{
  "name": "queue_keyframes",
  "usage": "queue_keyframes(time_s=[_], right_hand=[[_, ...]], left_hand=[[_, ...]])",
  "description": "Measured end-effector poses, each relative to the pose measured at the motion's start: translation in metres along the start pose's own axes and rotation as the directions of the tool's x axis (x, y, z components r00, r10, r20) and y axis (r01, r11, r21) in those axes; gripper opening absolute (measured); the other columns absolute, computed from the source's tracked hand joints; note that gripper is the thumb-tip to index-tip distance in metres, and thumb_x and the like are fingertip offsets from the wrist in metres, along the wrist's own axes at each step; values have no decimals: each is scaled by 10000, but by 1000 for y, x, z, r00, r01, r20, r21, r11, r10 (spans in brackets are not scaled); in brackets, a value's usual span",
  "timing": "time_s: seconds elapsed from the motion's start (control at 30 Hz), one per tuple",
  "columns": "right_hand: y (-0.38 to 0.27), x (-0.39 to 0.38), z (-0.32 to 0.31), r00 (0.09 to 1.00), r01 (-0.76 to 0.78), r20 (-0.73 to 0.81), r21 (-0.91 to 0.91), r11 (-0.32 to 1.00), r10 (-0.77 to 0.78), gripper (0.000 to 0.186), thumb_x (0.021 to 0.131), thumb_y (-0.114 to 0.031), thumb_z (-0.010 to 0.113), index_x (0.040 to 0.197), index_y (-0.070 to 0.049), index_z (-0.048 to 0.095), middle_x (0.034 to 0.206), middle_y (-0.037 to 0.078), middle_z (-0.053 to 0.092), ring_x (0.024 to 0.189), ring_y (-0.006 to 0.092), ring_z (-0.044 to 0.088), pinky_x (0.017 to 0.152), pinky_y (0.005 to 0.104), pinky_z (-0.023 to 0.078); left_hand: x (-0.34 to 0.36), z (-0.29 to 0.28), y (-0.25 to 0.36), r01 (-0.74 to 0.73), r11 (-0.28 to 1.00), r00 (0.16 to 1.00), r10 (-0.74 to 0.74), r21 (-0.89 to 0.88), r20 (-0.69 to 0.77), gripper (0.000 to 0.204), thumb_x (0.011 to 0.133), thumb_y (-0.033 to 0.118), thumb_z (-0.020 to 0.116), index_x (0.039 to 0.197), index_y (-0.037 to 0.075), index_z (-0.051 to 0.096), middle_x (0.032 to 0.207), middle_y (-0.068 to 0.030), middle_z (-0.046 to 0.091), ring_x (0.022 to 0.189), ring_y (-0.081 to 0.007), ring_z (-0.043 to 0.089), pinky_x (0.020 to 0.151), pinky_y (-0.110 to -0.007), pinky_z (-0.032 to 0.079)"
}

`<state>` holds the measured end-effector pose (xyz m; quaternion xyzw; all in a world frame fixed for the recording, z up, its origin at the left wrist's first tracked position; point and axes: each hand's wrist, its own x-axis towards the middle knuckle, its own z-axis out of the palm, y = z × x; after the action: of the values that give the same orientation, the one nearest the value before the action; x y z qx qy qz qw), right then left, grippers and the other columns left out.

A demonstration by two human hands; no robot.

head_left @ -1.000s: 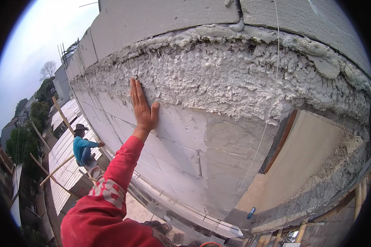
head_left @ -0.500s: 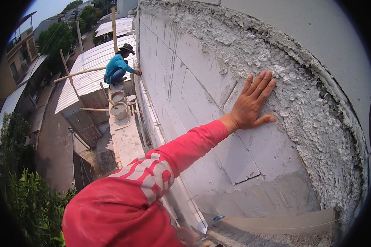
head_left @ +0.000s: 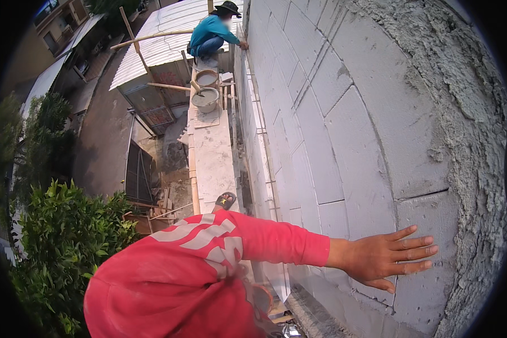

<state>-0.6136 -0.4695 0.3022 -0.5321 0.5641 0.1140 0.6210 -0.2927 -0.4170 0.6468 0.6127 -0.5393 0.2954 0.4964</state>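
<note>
My left hand is spread against the wall of pale grey blocks, palm to its face, fingers pointing right and thumb low. It holds nothing. The fingertips lie on a block just short of the band of rough mortar that runs down the wall's right side. A red sleeve with pale print covers the arm up to the wrist. My right hand does not show.
Below runs a narrow plank walkway with a sandalled foot on it. Two buckets stand farther along, the nearer with grey mix. A person in a teal top crouches beyond, touching the wall. Leafy branches fill the lower left.
My left hand has shifted from the rough mortar's edge down onto the smooth blocks, its fingers turning from upward to rightward. The view has swung, bringing the foot and more walkway in.
</note>
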Motion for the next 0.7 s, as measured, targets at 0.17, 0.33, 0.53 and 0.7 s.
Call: queue_keyframes(time_s=[0.17,0.33,0.53,0.7], right_hand=[[27,17,2,999,-49,-4,-44,998,49,200,897,-223,634,1022,-68,652,957,48,621,674,147,570,528,280,445],[41,46,13,999,5,50,-78,997,-1,179,900,-195,629,1017,-61,655,958,50,628,667,146,581,521,279,448],[-39,30,114,982,-5,184,-238,971,50,275,942,-214,584,1154,-44,620,1009,65,637,692,129,575,531,285,455],[-113,-23,218,919,163,394,-334,929,-19,395,1011,-334,524,1264,-32,558,1098,84,617,856,164,612,675,324,524]], left_hand=[[-264,-68,18,615,740,591,-660,270,463,807,988,332,581,1599,61,129,1655,-227,80,1535,-357,150,1248,-527,194],[-446,-221,68,583,14,-511,-771,812,380,576,915,375,653,1346,11,533,1257,-245,629,1142,-401,638,970,-500,516],[-471,-235,82,886,-162,-295,-920,434,259,444,933,374,629,1169,1,667,1084,-271,681,1058,-416,658,912,-484,513],[-433,-137,35,937,-323,-252,-888,-133,384,688,1040,589,377,1335,0,574,1340,-202,616,1262,-336,559,997,-412,473]])
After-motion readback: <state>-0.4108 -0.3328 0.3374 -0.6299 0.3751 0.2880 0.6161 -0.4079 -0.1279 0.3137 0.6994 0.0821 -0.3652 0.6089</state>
